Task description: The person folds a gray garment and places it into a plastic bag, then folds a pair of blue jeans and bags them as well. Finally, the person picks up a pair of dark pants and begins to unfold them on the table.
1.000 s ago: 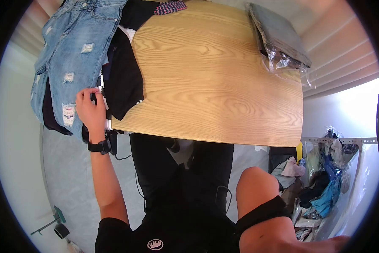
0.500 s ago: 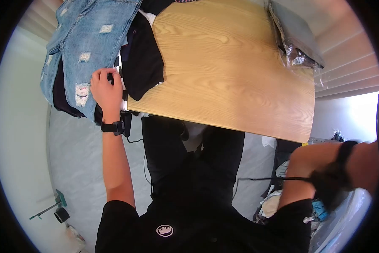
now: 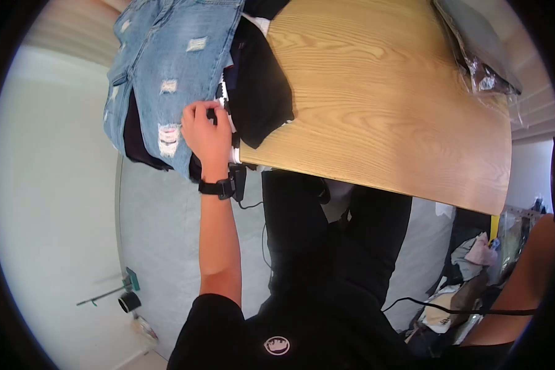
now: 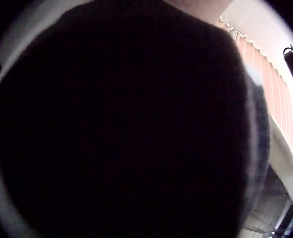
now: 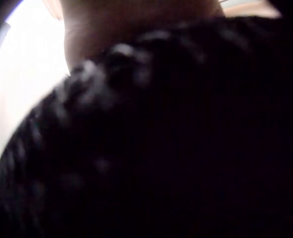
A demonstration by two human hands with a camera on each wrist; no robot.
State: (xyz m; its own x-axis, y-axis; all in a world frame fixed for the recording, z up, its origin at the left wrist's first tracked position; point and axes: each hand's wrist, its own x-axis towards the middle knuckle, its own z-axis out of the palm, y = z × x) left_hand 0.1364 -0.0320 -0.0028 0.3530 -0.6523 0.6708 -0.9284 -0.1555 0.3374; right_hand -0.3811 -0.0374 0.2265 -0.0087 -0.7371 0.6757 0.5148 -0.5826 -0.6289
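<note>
A pair of light blue ripped jeans [image 3: 191,68] lies over a pile of clothes at the table's left end. My left hand [image 3: 206,132] rests on the lower right edge of the jeans with its fingers bent. Something dark shows between thumb and forefinger; I cannot tell whether they grip it. Beside the fingers, a black garment [image 3: 259,86] spreads onto the table. Black material [image 4: 126,124] fills most of the left wrist view. My right arm [image 3: 518,290] reaches out at the right, its hand beyond the head view. Dark textured material [image 5: 176,139] hides its fingers in the right wrist view.
The wooden table [image 3: 382,92] stretches rightward. A grey package in clear plastic [image 3: 475,49] lies at its far right corner. Clothes and plastic bags [image 3: 468,265] are heaped below on the right. A cable [image 3: 431,302] runs to my right arm.
My view has swung right, so table and clothes sit differently in the frame. My right arm rose across the right side, then stretched farther out. My left hand stays on the jeans.
</note>
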